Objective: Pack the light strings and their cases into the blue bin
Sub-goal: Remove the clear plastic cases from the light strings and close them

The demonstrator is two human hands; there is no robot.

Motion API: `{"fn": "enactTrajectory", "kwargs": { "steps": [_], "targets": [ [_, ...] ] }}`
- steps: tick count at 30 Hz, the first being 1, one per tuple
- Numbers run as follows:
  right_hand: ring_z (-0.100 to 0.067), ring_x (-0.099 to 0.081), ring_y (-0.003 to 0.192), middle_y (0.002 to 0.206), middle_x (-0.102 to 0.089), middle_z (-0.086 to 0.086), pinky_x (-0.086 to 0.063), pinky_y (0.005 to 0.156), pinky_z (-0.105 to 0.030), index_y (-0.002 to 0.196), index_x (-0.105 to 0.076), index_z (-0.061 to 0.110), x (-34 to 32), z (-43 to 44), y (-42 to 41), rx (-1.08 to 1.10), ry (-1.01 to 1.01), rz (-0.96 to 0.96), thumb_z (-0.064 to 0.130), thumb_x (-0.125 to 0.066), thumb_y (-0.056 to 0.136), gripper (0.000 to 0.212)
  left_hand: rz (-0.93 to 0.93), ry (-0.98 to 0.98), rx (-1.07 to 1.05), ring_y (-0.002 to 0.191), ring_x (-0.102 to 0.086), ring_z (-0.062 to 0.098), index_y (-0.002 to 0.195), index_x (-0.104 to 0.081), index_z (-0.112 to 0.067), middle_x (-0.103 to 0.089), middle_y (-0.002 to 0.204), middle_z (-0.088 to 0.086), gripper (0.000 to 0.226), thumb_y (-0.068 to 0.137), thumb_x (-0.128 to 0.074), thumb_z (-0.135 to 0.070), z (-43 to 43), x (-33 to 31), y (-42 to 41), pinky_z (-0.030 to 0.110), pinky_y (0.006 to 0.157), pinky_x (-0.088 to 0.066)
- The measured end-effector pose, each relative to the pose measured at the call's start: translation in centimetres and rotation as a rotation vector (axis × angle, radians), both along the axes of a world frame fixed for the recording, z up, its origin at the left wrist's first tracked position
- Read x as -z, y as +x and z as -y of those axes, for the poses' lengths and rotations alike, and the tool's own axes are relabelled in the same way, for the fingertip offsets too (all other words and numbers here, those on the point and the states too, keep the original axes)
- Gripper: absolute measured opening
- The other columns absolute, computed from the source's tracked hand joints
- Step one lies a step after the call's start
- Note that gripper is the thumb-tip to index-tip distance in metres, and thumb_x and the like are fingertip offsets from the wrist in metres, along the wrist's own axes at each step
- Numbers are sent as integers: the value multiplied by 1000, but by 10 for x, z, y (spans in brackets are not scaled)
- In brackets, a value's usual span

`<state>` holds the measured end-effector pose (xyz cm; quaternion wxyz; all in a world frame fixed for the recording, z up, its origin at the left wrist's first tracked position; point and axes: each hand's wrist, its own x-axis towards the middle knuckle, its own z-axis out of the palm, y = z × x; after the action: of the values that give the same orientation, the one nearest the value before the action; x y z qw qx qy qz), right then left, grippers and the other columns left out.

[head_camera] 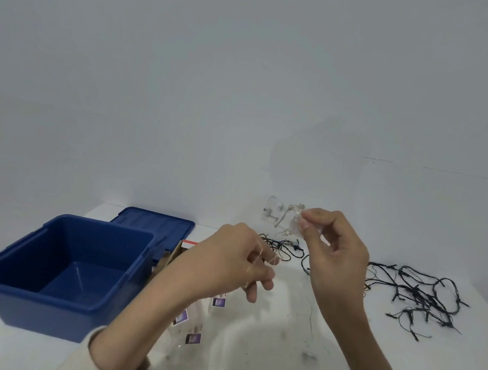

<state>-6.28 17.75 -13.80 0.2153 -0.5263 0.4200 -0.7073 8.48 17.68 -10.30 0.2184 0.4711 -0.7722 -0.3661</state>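
Pinching clear case point(294, 225): right hand point(335, 259); left hand point(232, 261) clutches thin wire point(273, 260). One blue bin point(43, 310), one lid point(154, 222), two dark string tangles point(414, 293).

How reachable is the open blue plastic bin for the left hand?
Likely yes: the blue plastic bin sits open beside the left hand, nothing between, though thin wire wraps its fingers.
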Motion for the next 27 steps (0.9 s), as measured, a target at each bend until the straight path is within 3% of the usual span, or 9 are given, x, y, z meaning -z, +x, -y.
{"fn": "enactTrajectory", "kwargs": {
  "steps": [4, 8, 11, 14, 18, 21, 25, 27],
  "targets": [
    [-4, -62, 90, 89, -66, 4, -45, 72, -9, 78, -63, 21, 5, 2, -1, -26, 7, -73, -2, -62, 86, 24, 259, -204, 48, 63, -67, 4, 102, -70, -16, -73, 79, -3, 18, 90, -56, -15, -8, -18, 2, 18, 67, -55],
    [-5, -63, 85, 82, -67, 9, -46, 71, -10, 77, -64, 19, 6, 2, -5, -132, 52, -140, -4, -62, 84, 25, 523, -568, 68, 87, -64, 18, 98, -68, -25, -70, 91, -4, 20, 92, -49, -25, -10, -38, 4, 35, 79, -50],
    [-3, -63, 83, 80, -68, 14, -46, 76, -11, 75, -63, 14, 3, -1, -8, -239, 107, -178, -6, -61, 84, 22, 552, -788, 86, 95, -56, 15, 103, -63, -27, -65, 96, -7, 21, 94, -44, -26, -1, -47, 2, 37, 80, -46],
    [-7, -65, 87, 82, -70, 8, -51, 79, -18, 75, -64, 9, 2, -4, -12, -314, 161, -151, -6, -62, 83, 17, 519, -866, 136, 98, -53, 10, 105, -63, -26, -63, 99, -10, 22, 97, -42, -26, 16, -48, 2, 34, 79, -45],
    [-11, -66, 93, 89, -71, -2, -55, 81, -29, 72, -66, 14, 2, -8, -18, -380, 200, -101, -3, -66, 81, 19, 389, -806, 181, 90, -54, 6, 99, -68, -24, -66, 95, -11, 18, 95, -51, -26, 41, -36, 8, 30, 79, -45],
    [-14, -68, 89, 91, -72, -5, -53, 75, -24, 69, -69, 22, 2, -11, -19, -467, 209, -38, 8, -67, 74, 15, 88, -517, 210, 82, -60, 6, 91, -72, -18, -71, 86, -5, 13, 90, -59, -18, 49, -23, 8, 18, 72, -44],
    [-22, -68, 84, 89, -72, -13, -54, 73, -29, 68, -70, 20, 4, -10, -20, -532, 218, 42, 7, -65, 72, 14, -179, -238, 193, 83, -68, 16, 87, -73, -13, -73, 85, 4, 10, 86, -64, -10, 54, -4, 6, 30, 84, -50],
    [-24, -68, 83, 86, -71, -14, -55, 71, -32, 68, -69, 18, 5, -9, -19, -570, 226, 122, 11, -74, 68, 8, -238, -172, 180, 80, -67, 12, 87, -73, -15, -73, 84, 3, 14, 85, -64, -5, 55, 5, 7, 27, 80, -51]
  ]
}}
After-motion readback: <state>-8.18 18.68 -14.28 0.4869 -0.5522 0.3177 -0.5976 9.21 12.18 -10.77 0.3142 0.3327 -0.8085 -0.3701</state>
